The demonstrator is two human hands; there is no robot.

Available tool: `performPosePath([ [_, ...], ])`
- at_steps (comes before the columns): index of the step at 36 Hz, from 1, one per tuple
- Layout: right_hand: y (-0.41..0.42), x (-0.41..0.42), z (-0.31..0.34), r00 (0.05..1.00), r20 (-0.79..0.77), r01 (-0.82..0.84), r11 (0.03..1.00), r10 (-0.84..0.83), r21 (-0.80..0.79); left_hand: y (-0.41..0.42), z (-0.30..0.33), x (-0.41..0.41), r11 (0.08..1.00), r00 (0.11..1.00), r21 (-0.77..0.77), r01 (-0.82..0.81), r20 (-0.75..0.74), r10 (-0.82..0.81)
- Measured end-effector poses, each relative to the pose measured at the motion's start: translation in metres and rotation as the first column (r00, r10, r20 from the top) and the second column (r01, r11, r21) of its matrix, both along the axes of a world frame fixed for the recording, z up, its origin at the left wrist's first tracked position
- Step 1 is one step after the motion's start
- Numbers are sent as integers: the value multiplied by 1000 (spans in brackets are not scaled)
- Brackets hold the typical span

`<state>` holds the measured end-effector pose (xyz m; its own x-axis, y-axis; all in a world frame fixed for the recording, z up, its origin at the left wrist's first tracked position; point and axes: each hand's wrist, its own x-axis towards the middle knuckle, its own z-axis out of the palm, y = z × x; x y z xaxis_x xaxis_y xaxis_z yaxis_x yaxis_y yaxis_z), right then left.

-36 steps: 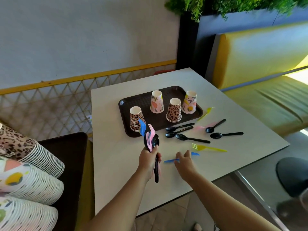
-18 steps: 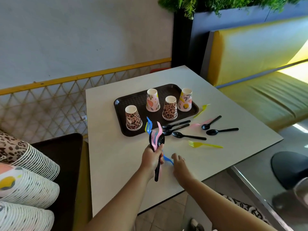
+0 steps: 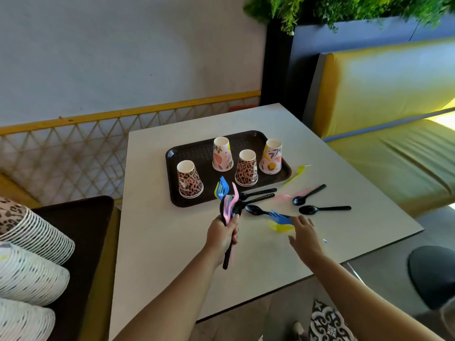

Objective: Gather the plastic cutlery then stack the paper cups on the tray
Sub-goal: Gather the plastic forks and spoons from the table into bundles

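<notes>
My left hand point(image 3: 221, 233) grips a bundle of plastic cutlery point(image 3: 230, 205) upright: blue, pink and yellow forks and a black spoon. My right hand point(image 3: 305, 233) holds a blue fork point(image 3: 279, 216) low over a yellow fork point(image 3: 279, 227) on the white table point(image 3: 157, 242); the hand is blurred. Several black spoons point(image 3: 322, 209) lie loose on the table with a pink fork point(image 3: 295, 194) and another yellow fork point(image 3: 296, 173). Behind them, a brown tray point(image 3: 197, 153) carries several upside-down paper cups, two leopard-print point(image 3: 189, 179) and two floral point(image 3: 222, 155).
Long stacks of paper cups point(image 3: 29, 244) lie at the left beside a dark tray point(image 3: 81, 230). A yellow bench point(image 3: 394, 148) runs along the table's right side. A black stool point(image 3: 433, 274) stands off the near right corner.
My right hand has lifted the blue fork from the near table and carried it right, over the yellow fork. My left hand keeps the bundle in place.
</notes>
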<state>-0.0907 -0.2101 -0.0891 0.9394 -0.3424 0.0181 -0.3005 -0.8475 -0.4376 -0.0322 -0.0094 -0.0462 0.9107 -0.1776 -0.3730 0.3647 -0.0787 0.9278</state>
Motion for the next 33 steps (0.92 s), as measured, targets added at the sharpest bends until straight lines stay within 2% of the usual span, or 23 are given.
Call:
performPosePath([
  [3, 4, -8, -17, 995, -68, -70, 998, 69, -8, 3, -4, 0, 1000, 1000, 20, -17, 15, 17],
  [9, 24, -17, -27, 956, 50, -290, 957, 290, -9, 6, -10, 3, 995, 996, 56, -79, 37, 77],
  [12, 32, -7, -22, 942, 207, -298, 944, 266, 143, 3, -13, 2, 991, 993, 58, -118, 34, 116],
  [14, 32, 4, -17, 946, 217, -285, 937, 240, 204, -3, -14, 3, 988, 991, 75, -132, 37, 130],
  [16, 28, 15, -10, 950, 157, -299, 927, 269, 227, -11, -12, 3, 986, 990, 92, -137, 43, 134],
  [19, 17, 27, -5, 939, 50, -345, 930, 341, 128, -25, -10, 4, 984, 989, 104, -144, 54, 139],
  [22, 5, 36, -5, 918, -168, -358, 933, 358, 31, -42, -7, 6, 982, 987, 112, -153, 63, 147],
  [24, -4, 40, -1, 906, -252, -348, 937, 340, 15, -54, -4, 9, 982, 986, 113, -155, 73, 147],
  [29, -24, 53, 4, 912, -285, -299, 954, 295, 30, -78, -1, 18, 976, 982, 125, -177, 87, 167],
  [33, -40, 61, 14, 929, -178, -329, 944, 325, 9, -88, 1, 27, 954, 970, 190, -231, 119, 211],
])
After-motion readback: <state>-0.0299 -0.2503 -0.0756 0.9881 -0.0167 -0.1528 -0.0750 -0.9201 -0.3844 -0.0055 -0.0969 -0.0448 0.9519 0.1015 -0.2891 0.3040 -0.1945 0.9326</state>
